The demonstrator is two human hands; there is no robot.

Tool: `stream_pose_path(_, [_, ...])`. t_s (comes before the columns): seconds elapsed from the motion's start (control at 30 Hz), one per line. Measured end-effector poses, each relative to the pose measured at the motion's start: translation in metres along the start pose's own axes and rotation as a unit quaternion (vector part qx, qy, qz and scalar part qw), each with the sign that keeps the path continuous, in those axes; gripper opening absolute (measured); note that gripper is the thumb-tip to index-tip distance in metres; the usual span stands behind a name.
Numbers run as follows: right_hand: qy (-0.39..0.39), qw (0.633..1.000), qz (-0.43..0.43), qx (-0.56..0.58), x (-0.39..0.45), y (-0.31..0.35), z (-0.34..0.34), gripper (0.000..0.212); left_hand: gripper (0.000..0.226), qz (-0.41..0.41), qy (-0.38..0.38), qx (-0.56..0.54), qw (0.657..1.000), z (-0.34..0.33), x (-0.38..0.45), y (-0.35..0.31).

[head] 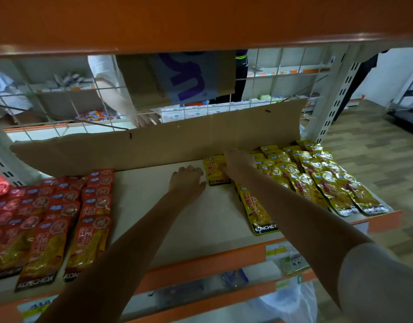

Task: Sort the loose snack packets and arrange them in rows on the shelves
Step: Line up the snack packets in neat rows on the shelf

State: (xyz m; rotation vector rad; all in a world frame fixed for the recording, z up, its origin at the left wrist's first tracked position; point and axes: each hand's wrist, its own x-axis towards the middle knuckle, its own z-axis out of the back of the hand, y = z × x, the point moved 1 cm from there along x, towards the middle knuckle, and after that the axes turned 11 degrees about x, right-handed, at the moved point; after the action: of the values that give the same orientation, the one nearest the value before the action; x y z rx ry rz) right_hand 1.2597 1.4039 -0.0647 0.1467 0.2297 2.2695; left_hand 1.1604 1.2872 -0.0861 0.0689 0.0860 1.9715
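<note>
Right hand [238,160] on yellow packet [216,171], pale shelf [177,220], cardboard backing [154,145]

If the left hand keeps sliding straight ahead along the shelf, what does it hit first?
Likely the cardboard sheet standing at the back of the shelf. The left hand points that way over bare shelf; the yellow packet lies just right of its line.
</note>
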Motion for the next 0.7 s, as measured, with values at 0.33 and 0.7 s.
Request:
stream_pose_path(0.33, [0.067,0.980,0.174,-0.070,0.004,0.066,-0.009,0.054,0.061,0.060,0.060,0.061,0.995,0.010,-0.005,0.070])
stream_pose_path(0.7, [0.156,0.944,0.291,0.016,-0.033,0.296,-0.041,0.044,0.062,0.218,0.064,0.101,0.969,0.029,-0.155,0.257])
